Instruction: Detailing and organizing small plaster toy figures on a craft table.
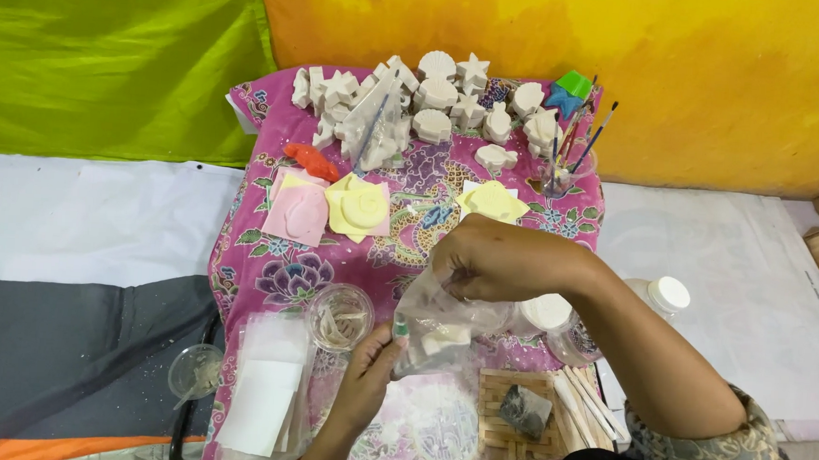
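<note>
Head view, one entry: I see my left hand (370, 370) low at the centre, fingers pinched on the lower edge of a clear plastic bag (442, 322); my right hand (493, 259) comes in from the right, fingers closed on the bag's upper rim; the bag hangs between the two hands above the table, with a white plaster piece (445, 338) inside it.

Below lies a pink flowered cloth (265, 269); at its far end a heap of white plaster shapes (437, 94), shells and stars among them; near these a cup of paintbrushes (565, 168); a blue star (562, 99) with a green piece just beside it.

Mid-cloth: a pink shape on a pink sheet (299, 212); two yellow shapes on yellow sheets (362, 208); an orange piece (311, 160).

Near the left hand: a clear round cup (340, 316); a stack of clear bags with white card (262, 396).

Right of the bag: a white-capped bottle (663, 295); a small wooden crate (517, 412) holding a grey lump; wooden sticks (588, 402) beside it.
</note>
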